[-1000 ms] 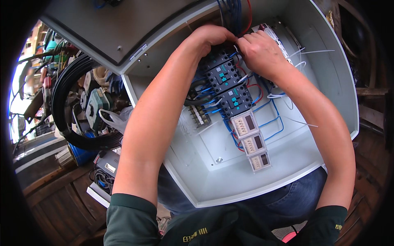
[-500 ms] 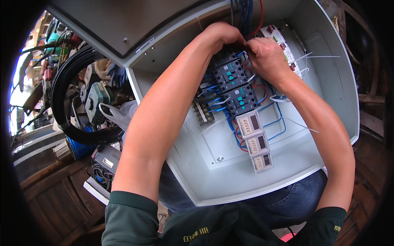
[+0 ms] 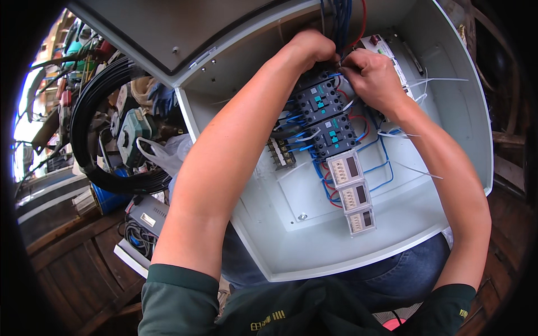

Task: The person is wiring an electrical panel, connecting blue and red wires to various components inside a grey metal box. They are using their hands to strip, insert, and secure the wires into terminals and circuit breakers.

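Above ribbed black contactors (image 3: 325,115), both hands' fingers (image 3: 348,60) pinch thin blue wires (image 3: 339,22).

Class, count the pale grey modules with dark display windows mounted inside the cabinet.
3, in a slanted row below the dark contactors: top module, middle module, bottom module. Others may be hidden under the arms.

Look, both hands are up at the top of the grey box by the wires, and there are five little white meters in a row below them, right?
Not five. The head view shows three white meters in a row. The rest is right: the left hand and right hand are at the top of the grey box by the wires.
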`<state>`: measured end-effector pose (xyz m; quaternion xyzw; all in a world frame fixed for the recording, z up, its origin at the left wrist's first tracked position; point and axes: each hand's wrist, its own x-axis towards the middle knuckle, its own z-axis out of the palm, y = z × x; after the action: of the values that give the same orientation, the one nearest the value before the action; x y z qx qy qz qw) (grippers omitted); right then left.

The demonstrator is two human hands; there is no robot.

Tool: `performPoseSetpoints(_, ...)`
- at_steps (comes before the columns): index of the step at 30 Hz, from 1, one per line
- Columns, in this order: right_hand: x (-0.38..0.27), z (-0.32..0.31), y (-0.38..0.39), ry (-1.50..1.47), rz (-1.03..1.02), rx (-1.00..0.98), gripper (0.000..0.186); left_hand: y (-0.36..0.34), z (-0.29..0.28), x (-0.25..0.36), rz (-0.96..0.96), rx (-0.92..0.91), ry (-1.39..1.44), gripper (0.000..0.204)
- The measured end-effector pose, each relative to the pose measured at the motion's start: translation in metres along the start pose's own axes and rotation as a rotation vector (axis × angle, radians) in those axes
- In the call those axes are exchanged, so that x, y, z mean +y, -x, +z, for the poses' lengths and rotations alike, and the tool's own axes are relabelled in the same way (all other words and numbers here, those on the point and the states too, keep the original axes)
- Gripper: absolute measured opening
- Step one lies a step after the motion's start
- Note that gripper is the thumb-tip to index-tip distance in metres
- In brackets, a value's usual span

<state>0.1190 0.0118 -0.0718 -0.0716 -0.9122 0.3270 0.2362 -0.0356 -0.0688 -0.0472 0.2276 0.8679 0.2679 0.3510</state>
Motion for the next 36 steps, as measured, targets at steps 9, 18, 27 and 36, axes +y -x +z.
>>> performPoseSetpoints(9, -0.028, -0.032, 0.030, -0.068, 0.019, -0.247, 0.010, -0.012, 0.007, -0.007, 0.031, 0.085, -0.240, 0.034)
performPoseSetpoints(18, -0.001, -0.039, 0.014, 0.148, 0.155, -0.352, 0.008, 0.104, -0.056, 0.067, 0.663, 0.000, -0.976, 0.025)
performPoseSetpoints(27, -0.020, -0.081, 0.005, 0.030, 0.230, -0.440, 0.018, 0.018, -0.003, 0.073, 1.365, -0.228, -1.982, 0.013)
performPoseSetpoints(36, -0.011, -0.082, 0.009, 0.080, 0.197, -0.393, 0.021, -0.006, 0.005, 0.071, 1.030, -0.322, -1.904, 0.018)
